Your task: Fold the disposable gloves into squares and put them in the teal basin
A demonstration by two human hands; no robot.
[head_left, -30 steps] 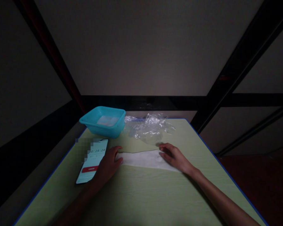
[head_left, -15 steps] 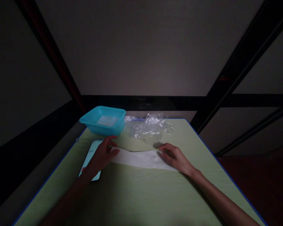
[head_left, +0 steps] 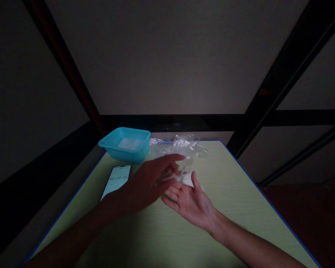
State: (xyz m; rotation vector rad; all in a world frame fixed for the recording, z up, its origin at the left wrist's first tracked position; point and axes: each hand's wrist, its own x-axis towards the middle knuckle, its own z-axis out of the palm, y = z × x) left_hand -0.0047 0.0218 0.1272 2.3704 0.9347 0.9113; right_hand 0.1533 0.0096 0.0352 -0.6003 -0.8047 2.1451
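Note:
A thin white cloth strip (head_left: 187,179), possibly tissue, is bunched between my two hands above the table. My left hand (head_left: 153,178) reaches over from the left with curled fingers, pinching one part of it. Palm up, my right hand (head_left: 194,204) has its thumb raised and its fingers reaching beneath my left hand. The strip lies against those fingers, behind the thumb. My left hand hides part of the strip and some right fingertips.
A turquoise plastic basket (head_left: 125,154) with white pieces inside stands at the back left. Crumpled clear plastic (head_left: 184,145) lies at the table's far edge. A phone (head_left: 117,180) showing a timer rests left, partly under my left forearm. The green table (head_left: 234,208) has blue edging.
The strip was stretched flat across the table between my hands; now it is gathered and lifted. My left hand has moved right to meet my right hand, which has turned palm up.

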